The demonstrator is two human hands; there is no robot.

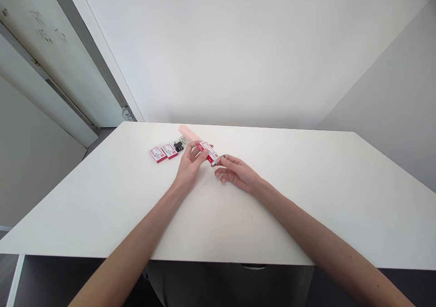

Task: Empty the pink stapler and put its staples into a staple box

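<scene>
My left hand (189,164) grips a small red and white box (207,149) above the table, its thumb lying across the front and its fingers behind. The box is tilted, with its near end toward my right hand (238,173). My right thumb and index finger are pinched together at that end, around a small dark thing (223,156) too small to name. The other right fingers are loosely curled. Left of my hands, two similar red and white boxes (158,154) lie flat, side by side.
Beside the flat boxes sit a small black object (178,146) and a small pale block (184,140). A pink strip (189,133) lies behind my left hand. The white table (272,225) meets a white wall (238,61); a grey wall stands at the right.
</scene>
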